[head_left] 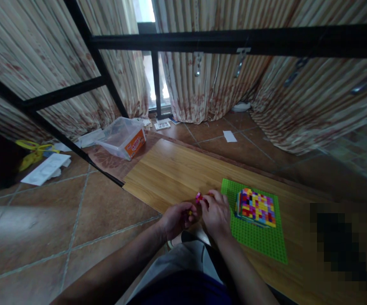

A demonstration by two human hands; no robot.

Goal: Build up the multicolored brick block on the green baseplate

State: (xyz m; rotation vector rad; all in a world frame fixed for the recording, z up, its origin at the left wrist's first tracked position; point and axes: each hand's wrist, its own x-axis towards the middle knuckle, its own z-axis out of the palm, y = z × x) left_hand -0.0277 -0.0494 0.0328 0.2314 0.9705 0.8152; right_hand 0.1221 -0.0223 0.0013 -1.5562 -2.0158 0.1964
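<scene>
My left hand (pixel 177 218) is closed, with a small yellow toy brick (pixel 190 212) showing between its fingertips. Just to its right, my right hand (pixel 215 210) has its fingers curled over a few small pink and red toy bricks (pixel 199 197) at the near side of the table. Whether those bricks are gripped or lie on the wood is hard to make out. Beside the right hand lies a green baseplate (pixel 255 243). On it stands a low, many-coloured block of toy bricks (pixel 258 205), its top a patchwork of yellow, red, orange and purple.
The wooden table (pixel 167 165) runs under both hands. A clear plastic box (pixel 120 135) with an orange label stands beyond its far left end. Black metal bars (pixel 202 40) cross in front of the curtains. White packaging (pixel 46 169) lies on the tiled floor at left.
</scene>
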